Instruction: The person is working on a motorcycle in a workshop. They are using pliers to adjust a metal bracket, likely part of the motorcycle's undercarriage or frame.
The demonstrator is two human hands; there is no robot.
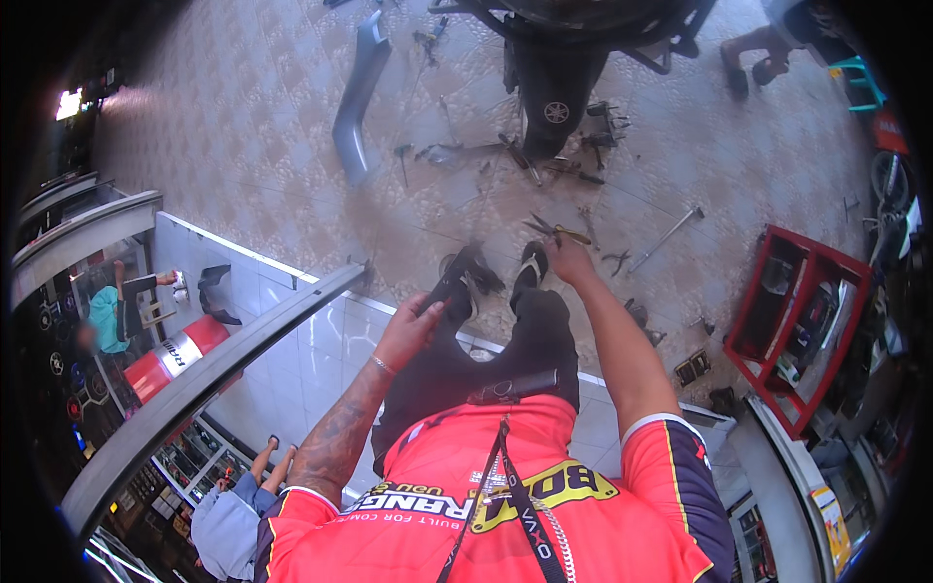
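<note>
My right hand (571, 260) is closed around yellow-handled pliers (559, 230), with the jaws parted and pointing away to the left, just above the floor. My left hand (408, 335) is beside my left knee, its fingers curled at the end of a dark elongated piece (453, 280). Against my black trousers and shoes, I cannot make out what that piece is. Ahead stands the front of a motor scooter (552, 112) with a black body. Loose tools and small parts (525, 160) lie on the floor around its lower end.
A long silver-grey body panel (358, 107) lies ahead to the left. On the right are a long metal bar tool (667, 239) and a red open tool cart (765, 364). A metal-framed, white-tiled partition (243, 361) runs at left. Other people (228, 525) are at the edges.
</note>
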